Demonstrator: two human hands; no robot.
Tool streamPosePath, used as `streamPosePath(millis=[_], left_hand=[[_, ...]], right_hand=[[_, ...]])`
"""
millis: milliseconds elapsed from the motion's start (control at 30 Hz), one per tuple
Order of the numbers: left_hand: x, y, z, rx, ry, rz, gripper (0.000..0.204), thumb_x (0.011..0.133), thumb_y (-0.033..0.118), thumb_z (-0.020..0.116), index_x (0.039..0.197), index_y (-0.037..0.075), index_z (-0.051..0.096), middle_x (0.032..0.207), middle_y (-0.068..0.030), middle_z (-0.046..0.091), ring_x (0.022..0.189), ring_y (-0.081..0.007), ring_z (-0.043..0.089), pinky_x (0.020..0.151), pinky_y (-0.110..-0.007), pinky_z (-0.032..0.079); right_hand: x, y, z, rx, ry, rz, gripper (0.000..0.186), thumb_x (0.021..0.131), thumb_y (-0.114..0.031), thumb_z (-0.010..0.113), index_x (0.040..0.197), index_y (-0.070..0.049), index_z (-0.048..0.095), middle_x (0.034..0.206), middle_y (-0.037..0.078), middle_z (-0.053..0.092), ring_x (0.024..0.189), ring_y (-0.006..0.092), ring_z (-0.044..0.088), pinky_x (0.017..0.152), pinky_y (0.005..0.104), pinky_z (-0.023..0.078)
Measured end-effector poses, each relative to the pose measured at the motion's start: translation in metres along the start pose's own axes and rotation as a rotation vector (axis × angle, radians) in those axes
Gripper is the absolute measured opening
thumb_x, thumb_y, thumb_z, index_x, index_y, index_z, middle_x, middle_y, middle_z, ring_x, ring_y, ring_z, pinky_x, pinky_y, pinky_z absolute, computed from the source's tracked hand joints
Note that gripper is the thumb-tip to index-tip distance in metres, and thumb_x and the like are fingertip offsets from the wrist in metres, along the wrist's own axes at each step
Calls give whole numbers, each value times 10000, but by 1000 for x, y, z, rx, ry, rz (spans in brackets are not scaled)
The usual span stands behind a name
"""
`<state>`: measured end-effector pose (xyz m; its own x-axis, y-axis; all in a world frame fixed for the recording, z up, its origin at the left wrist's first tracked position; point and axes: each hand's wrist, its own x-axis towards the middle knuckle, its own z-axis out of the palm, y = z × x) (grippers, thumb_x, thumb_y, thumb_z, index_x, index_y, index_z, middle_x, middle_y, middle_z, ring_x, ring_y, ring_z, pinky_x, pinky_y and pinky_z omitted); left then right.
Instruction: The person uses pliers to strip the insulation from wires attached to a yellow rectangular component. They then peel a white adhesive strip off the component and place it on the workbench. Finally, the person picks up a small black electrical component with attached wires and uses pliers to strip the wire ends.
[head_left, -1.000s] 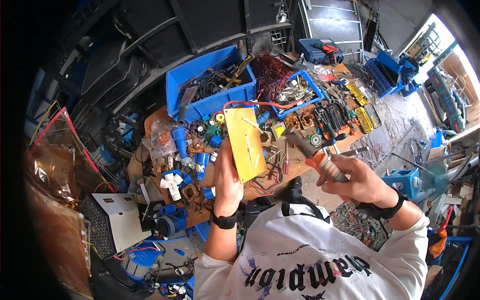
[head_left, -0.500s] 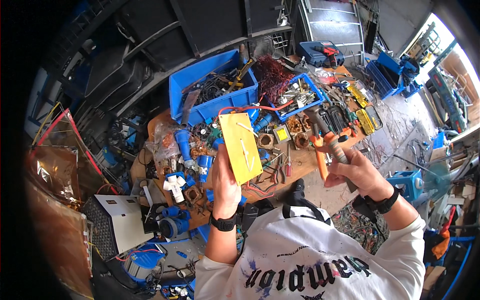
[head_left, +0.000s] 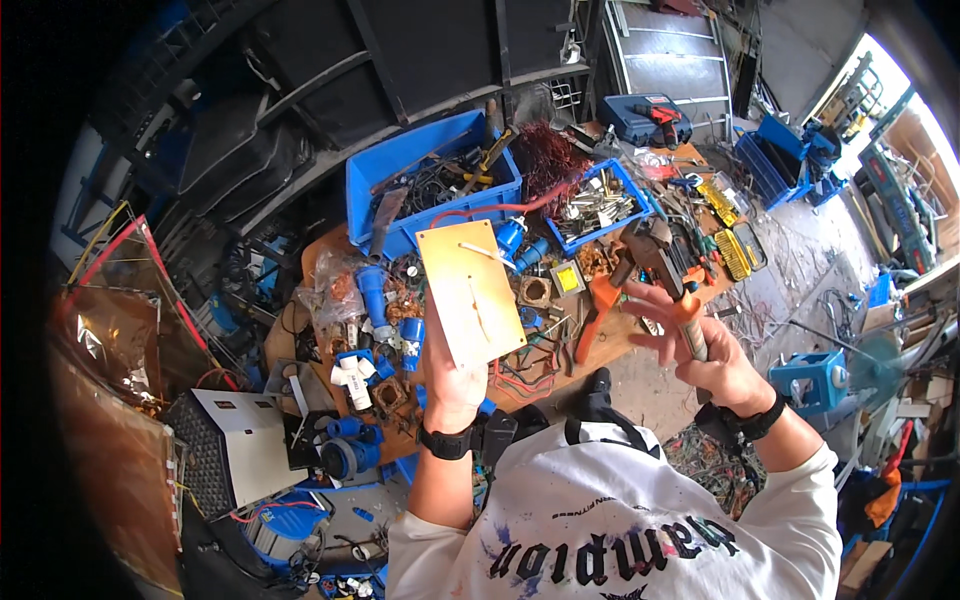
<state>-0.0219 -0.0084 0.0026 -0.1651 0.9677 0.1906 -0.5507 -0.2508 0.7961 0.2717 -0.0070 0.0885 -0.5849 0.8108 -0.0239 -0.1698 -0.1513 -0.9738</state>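
Observation:
My left hand (head_left: 452, 392) holds a flat yellow board (head_left: 470, 285) tilted up, with a white strip across its upper part and a dark slit or mark down its middle. My right hand (head_left: 705, 355) holds a hammer (head_left: 690, 328) by its orange-and-grey handle, head raised, with some fingers spread. Just left of those fingers is an orange-handled tool (head_left: 593, 325), apparently pliers, at the bench's front edge; whether my fingertips touch it is unclear. Behind the board a red cable (head_left: 475, 210) runs across.
The cluttered wooden bench (head_left: 545, 376) holds a blue crate (head_left: 430, 225), a blue tray (head_left: 598, 232), blue plug fittings (head_left: 372, 295) and a tool case (head_left: 640, 118). A white box (head_left: 245, 450) sits at left, a light-blue unit (head_left: 810, 385) at right. Scrap wires cover floor areas.
My right hand has loosened its fingers; the orange-handled tool has separated from the hammer and moved leftward. The hammer has swung more upright. My left hand has shifted the board slightly left.

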Motion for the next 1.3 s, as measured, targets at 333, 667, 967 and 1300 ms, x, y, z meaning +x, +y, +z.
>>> streamPosePath(millis=[333,667,967,1300], left_hand=[[18,-13,30,-340,159,-174,480,998,488,432,1353,165,444,1247,5,554,1120,-164,563,938,-365,469],[8,-18,38,-388,130,-370,583,984,588,363,1348,139,442,1241,-30,547,1125,-184,566,933,-356,480],[10,-15,30,-246,195,-305,580,976,588,385,1343,144,451,1210,-19,562,1090,-186,575,941,-368,467],[22,-9,3,-324,250,-87,553,969,585,411,1315,160,481,1209,-15,571,1005,-178,589,764,-398,524]], right_hand=[[2,5,23,-61,-162,96,297,689,132,472,924,4,603,1314,132,538,1093,138,507,1028,350,365],[11,15,44,-107,-154,-2,197,660,120,492,797,9,580,1385,188,482,1196,244,511,943,324,398],[17,27,41,-209,-203,-131,448,673,102,480,1094,54,628,1416,175,460,1124,195,546,932,308,416],[21,30,25,-90,-104,-160,521,713,111,418,1197,25,589,1417,140,475,1126,177,543,975,333,442]])
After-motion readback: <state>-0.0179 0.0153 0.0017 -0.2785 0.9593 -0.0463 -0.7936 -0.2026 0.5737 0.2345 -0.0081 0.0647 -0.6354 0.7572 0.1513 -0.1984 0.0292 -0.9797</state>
